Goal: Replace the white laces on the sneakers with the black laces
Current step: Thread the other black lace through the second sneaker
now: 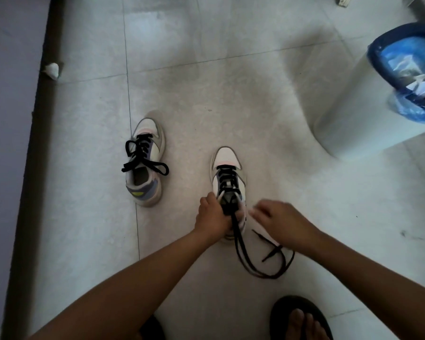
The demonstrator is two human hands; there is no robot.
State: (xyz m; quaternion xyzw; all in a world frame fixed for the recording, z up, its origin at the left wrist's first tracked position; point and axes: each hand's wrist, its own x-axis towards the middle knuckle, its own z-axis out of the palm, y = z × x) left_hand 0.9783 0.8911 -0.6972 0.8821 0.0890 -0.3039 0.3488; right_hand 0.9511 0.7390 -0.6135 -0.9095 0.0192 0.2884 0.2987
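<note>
A person looked down at a pale tiled floor (pixel 231 82). Two sneakers stood apart on it, toes pointing away. The left sneaker (pixel 146 163) was fully threaded with a black lace (pixel 142 153) tied in a loose bow, with bare tile all round it. The right sneaker (pixel 228 177) sat directly ahead, its black lace (pixel 245 253) threaded but untied, the long ends trailing back over the heel and looping on the floor toward the person.

The left hand (pixel 212 217) gripped the sneaker's collar and the lace strands at the tongue, fingers curled. The right hand (pixel 277 219) hovered just beside the heel, blurred, fingers spread and holding nothing.

A dark baseboard (pixel 35 148) edged the floor at left. A white bin with a blue liner (pixel 402 77) stood at right. A sandalled foot (pixel 302 320) showed at the bottom edge.
</note>
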